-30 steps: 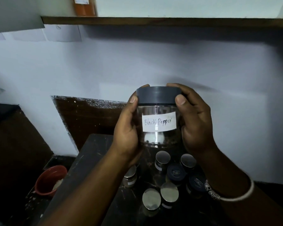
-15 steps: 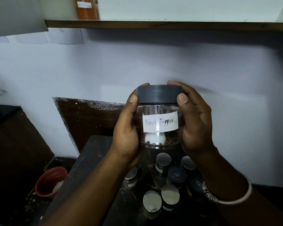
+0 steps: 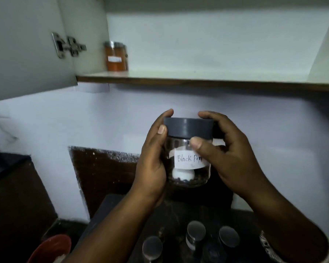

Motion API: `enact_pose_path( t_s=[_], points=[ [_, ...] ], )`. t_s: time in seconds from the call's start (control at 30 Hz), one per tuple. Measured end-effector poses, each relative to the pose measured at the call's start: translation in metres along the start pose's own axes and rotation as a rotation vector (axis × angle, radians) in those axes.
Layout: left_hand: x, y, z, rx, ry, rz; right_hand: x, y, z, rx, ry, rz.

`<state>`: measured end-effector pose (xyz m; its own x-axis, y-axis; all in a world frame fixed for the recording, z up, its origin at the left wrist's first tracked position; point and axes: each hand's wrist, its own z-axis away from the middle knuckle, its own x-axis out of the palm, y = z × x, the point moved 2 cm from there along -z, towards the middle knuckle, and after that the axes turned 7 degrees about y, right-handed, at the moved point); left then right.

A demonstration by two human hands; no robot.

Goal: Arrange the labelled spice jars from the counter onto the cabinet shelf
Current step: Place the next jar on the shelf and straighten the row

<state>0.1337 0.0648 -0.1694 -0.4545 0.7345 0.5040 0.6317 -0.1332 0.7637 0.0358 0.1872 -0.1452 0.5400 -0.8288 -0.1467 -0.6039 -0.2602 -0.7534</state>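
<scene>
I hold a clear jar [image 3: 188,162] with a dark grey lid and a white label reading "Black Pep…", upright in front of the wall below the cabinet shelf [image 3: 198,80]. My left hand [image 3: 152,164] wraps its left side. My right hand [image 3: 228,158] grips the right side, its thumb across the front covering part of the label. Peppercorns and a white object lie at the jar's bottom. On the shelf's far left stands an orange spice jar [image 3: 115,56] with a white label. Several small jars [image 3: 196,234] with metal lids stand on the dark counter below.
The cabinet door [image 3: 27,46] hangs open at the left, with a metal hinge [image 3: 67,45]. The shelf to the right of the orange jar is bare white. A red bowl [image 3: 49,249] sits at the lower left. A dark recess [image 3: 103,171] is in the wall.
The view has tilted upward, bringing the cabinet interior and orange jar into sight. My right thumb has slid across the front of the jar, over the label.
</scene>
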Motion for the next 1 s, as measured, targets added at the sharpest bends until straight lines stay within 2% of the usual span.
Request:
enact_pose_path(
  t_s=[0.1,0.23,0.33,0.47,0.6,0.67,0.77,1.0],
  points=[
    [0.007,0.012,-0.028,0.069,-0.05,-0.037,-0.005,-0.021,-0.03,-0.067,-0.053,0.099],
    [0.018,0.042,-0.082,0.15,-0.13,-0.13,-0.001,-0.045,-0.081,-0.177,-0.041,0.142],
    [0.014,0.068,-0.145,0.331,-0.088,-0.427,0.006,-0.052,-0.135,-0.177,0.025,0.191],
    [-0.022,0.076,-0.231,0.545,0.127,-0.934,0.022,-0.043,-0.198,-0.198,0.131,0.312],
    [-0.063,0.078,-0.287,0.605,0.114,-1.5,0.05,-0.018,-0.252,-0.189,0.088,0.446],
    [-0.075,0.074,-0.298,0.646,0.155,-1.653,0.069,-0.001,-0.277,-0.196,0.031,0.536],
    [-0.079,0.065,-0.297,0.732,0.228,-1.689,0.099,0.02,-0.318,-0.158,-0.052,0.603],
    [-0.087,0.058,-0.303,0.925,0.285,-1.6,0.198,0.055,-0.4,-0.149,-0.142,0.637]
  ],
)
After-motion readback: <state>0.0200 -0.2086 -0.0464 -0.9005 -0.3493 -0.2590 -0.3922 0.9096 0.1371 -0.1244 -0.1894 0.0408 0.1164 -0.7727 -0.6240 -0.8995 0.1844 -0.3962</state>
